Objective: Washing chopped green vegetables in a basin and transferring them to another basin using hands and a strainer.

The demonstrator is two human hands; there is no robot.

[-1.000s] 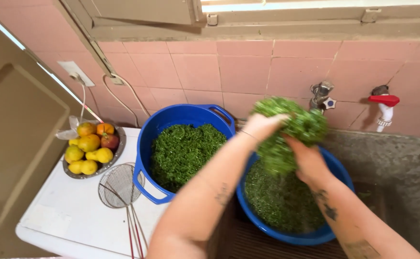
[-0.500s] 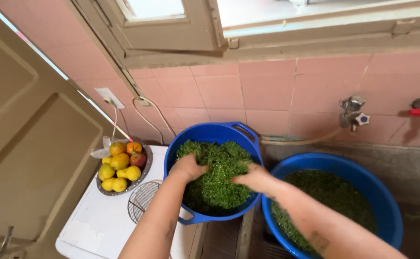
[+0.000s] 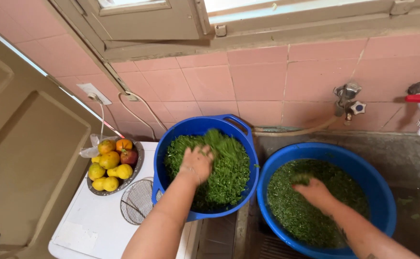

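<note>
Chopped greens (image 3: pixel 229 172): fine-cut, bright green, wet-looking, heaped in blue colander (image 3: pixel 239 125) with handles, at bench (image 3: pixel 90 225) edge. Your left hand (image 3: pixel 196 162) lies palm down on heap, fingers spread and loose, flecks of green stuck to them. More greens (image 3: pixel 291 216), darker, soaking in blue basin (image 3: pixel 383 192) just right of colander. Your right hand (image 3: pixel 313 189) sits in basin, fingers dipped into greens; grip cannot tell. Left on bench: metal bowl of fruit (image 3: pixel 111 163), yellow and red; wire strainer (image 3: pixel 138 201) beside it. Two taps (image 3: pixel 347 98) on pink tiled wall.
</note>
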